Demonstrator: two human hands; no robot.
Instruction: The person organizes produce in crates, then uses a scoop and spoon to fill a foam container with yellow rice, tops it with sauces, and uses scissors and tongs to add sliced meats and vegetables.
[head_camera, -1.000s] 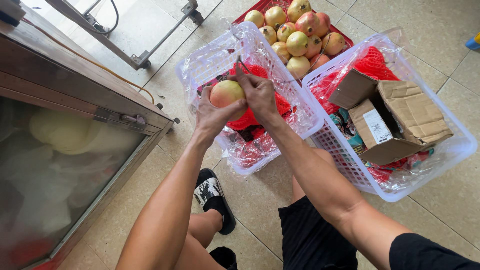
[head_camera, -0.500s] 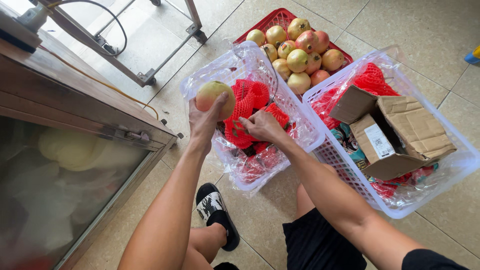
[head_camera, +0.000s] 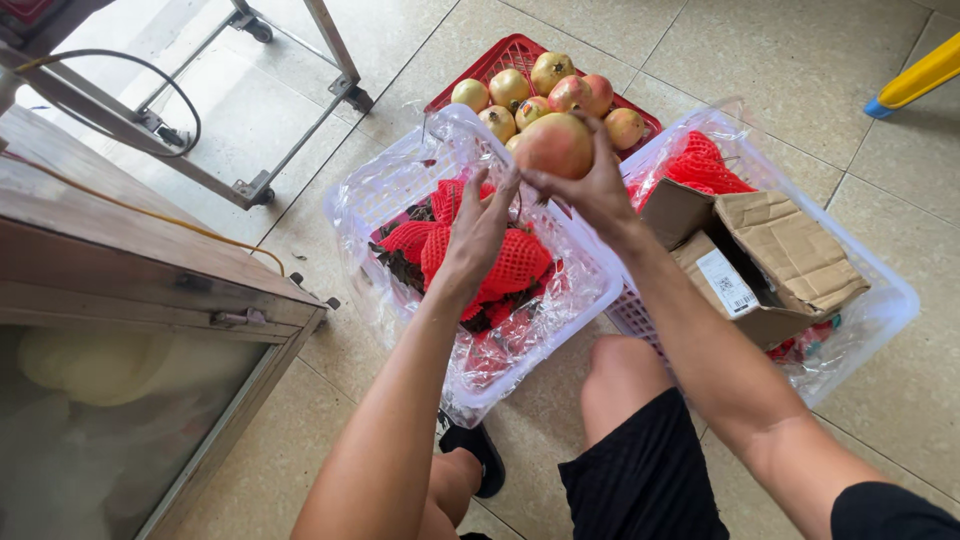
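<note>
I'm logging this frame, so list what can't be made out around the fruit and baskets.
Head view only:
- Underside of the fruit in the right hand: hidden by its fingers.
- Floor of the middle basket: covered by red foam nets and the left hand.
- Inside of the cardboard box: flaps hide it.
- Red crate: its near side sits behind the basket and fruit.

My right hand (head_camera: 590, 185) covers the fruit's (head_camera: 555, 145) underside; the cardboard box (head_camera: 760, 260) hides that basket's (head_camera: 880, 300) contents; the yellow handle (head_camera: 920, 78) is cut off.
</note>
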